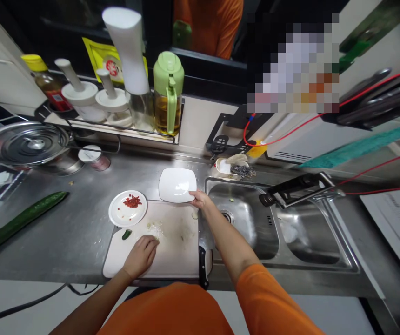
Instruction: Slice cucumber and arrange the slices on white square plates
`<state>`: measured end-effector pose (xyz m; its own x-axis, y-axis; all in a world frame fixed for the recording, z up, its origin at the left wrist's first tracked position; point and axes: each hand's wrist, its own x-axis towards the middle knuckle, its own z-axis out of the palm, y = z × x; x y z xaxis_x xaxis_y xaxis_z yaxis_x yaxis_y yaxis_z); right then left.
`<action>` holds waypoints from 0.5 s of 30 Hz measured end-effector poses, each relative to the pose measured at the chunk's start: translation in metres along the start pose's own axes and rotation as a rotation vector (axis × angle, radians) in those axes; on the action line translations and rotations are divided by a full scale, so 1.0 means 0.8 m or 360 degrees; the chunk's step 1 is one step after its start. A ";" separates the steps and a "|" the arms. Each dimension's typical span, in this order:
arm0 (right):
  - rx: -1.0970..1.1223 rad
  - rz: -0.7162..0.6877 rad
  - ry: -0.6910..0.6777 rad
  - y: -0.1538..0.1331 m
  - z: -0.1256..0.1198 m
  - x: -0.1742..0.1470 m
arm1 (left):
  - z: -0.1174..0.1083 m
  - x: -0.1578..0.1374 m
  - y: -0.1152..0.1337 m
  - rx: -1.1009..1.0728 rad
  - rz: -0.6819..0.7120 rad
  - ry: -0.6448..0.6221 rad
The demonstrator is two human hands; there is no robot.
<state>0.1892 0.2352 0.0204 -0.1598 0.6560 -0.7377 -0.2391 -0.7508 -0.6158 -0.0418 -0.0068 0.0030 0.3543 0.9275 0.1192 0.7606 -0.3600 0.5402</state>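
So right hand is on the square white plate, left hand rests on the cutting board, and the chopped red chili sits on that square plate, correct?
Not quite. In the head view the chopped red chili sits on the round white plate, not the square white plate. The right hand does touch the square plate's edge, and the left hand rests on the white cutting board.

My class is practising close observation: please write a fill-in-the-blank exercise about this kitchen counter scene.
1. The right hand grips the edge of the square white ____.
2. The left hand rests on the cutting ____.
3. The round plate holds chopped bits coloured ____.
4. The long cucumber lies on the counter to the person's ____.

Missing words: plate; board; red; left
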 end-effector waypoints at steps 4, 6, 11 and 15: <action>-0.0105 -0.0016 0.0059 -0.001 0.004 0.000 | 0.000 0.000 0.000 0.0008 0.0003 -0.0008; -0.0187 -0.0030 0.0098 -0.002 0.007 -0.002 | -0.001 0.001 0.001 0.0011 -0.0005 -0.0006; -0.0483 -0.0091 0.0268 -0.002 0.017 -0.006 | -0.001 0.001 0.001 0.0009 0.0016 0.0024; -0.0836 -0.0167 0.0524 0.000 0.023 -0.008 | 0.001 0.000 0.000 0.0019 0.0041 0.0075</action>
<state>0.1724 0.2325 0.0303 0.1622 0.7328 -0.6608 0.2786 -0.6764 -0.6818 -0.0411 -0.0067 0.0022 0.3479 0.9216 0.1721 0.7581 -0.3846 0.5267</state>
